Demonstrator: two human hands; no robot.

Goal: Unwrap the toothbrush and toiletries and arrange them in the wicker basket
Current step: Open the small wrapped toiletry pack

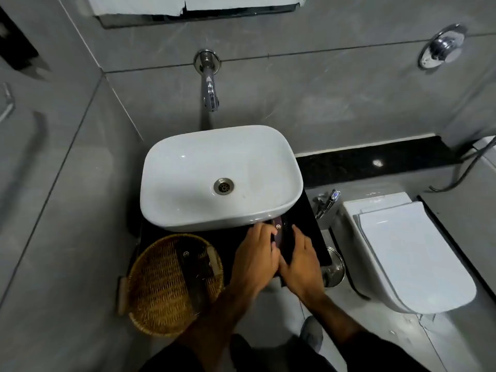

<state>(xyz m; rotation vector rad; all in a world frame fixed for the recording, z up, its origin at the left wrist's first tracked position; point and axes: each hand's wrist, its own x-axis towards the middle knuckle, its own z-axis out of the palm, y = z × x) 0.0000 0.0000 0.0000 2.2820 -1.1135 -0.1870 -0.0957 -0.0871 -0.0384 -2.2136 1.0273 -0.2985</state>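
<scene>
A round wicker basket sits on the black counter at the front left, overhanging its edge. Inside it lie dark wrapped toiletry packets, one long and a couple smaller. To the right, in front of the basin, both hands rest on dark packets lying on the counter; one shows a purple strip with a small logo. My left hand presses on their left side with fingers curled. My right hand lies over their right side, fingers spread along a black packet.
A white basin fills the back of the black counter, under a chrome wall spout. A steel bin stands on the floor at right, beside a white toilet and a chrome hand sprayer.
</scene>
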